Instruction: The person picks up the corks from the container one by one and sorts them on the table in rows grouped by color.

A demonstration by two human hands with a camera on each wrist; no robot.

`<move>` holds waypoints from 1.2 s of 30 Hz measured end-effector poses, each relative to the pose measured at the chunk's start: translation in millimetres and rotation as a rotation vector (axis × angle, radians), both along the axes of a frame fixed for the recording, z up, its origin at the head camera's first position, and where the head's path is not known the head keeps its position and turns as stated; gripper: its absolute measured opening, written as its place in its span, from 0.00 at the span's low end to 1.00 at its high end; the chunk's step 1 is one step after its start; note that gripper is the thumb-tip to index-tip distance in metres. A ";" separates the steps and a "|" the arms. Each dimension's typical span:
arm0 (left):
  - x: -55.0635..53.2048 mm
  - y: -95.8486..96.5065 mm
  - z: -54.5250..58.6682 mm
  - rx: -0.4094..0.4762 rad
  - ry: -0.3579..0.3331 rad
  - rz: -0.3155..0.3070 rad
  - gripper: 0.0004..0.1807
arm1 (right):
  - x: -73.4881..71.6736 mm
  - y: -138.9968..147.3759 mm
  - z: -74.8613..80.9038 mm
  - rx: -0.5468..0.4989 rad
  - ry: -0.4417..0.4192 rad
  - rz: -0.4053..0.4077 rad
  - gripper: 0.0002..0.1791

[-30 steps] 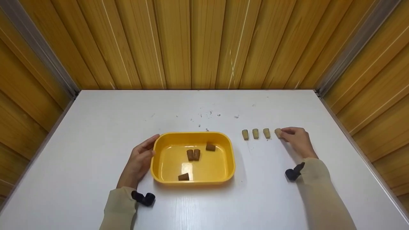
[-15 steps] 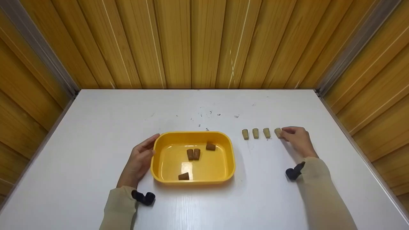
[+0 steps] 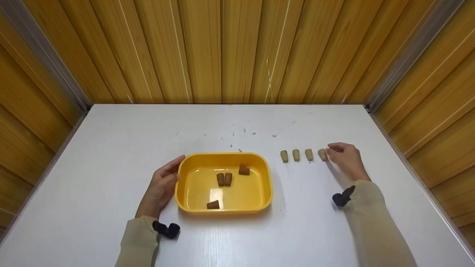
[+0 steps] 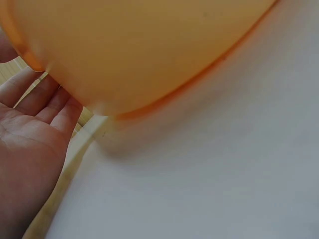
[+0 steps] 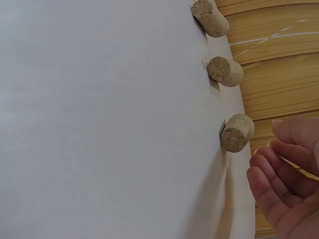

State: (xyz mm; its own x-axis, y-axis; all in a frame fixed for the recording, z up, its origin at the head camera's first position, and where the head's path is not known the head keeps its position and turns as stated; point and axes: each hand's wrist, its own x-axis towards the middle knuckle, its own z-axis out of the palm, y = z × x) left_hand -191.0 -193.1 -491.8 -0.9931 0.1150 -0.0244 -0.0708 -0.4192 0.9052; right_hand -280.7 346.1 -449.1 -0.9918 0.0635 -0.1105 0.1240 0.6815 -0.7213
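Observation:
Several pale cork stoppers stand in a row on the white table, right of a yellow tray [image 3: 223, 212]. Beside the rightmost pale cork [image 3: 322, 154] is my right hand [image 3: 347, 159]. Its fingers are loosely bent, and the right wrist view shows a gap between them and the nearest cork [image 5: 237, 133]. My left hand [image 3: 161, 187] rests against the tray's left side, thumb at the rim. Its fingers [image 4: 35, 97] reach out fairly straight along the outer wall, their tips hidden behind it. Inside the tray lie several brown corks [image 3: 228, 179].
The white table [image 3: 122, 141] ends at a wood-look panel wall [image 3: 237, 52] at the back, with similar panels at both sides. Small dark marks [image 3: 244, 130] dot the tabletop behind the tray. Each wrist carries a small black device [image 3: 171, 230].
My right hand has let go of the rightmost pale cork and shifted slightly away, up and to the right. The cork stays in the row. My left hand and the tray have not moved.

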 end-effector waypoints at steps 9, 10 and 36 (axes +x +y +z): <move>-0.5 0.1 0.0 -0.016 -0.028 0.009 0.33 | -1.0 -6.0 7.2 0.044 0.045 0.028 0.26; -0.5 0.0 -0.2 -0.015 -0.031 0.009 0.33 | -0.8 -7.7 8.5 0.045 0.043 0.033 0.26; 0.0 -0.6 -0.8 0.011 0.023 -0.005 0.31 | 0.5 -59.1 45.1 0.067 0.175 0.200 0.22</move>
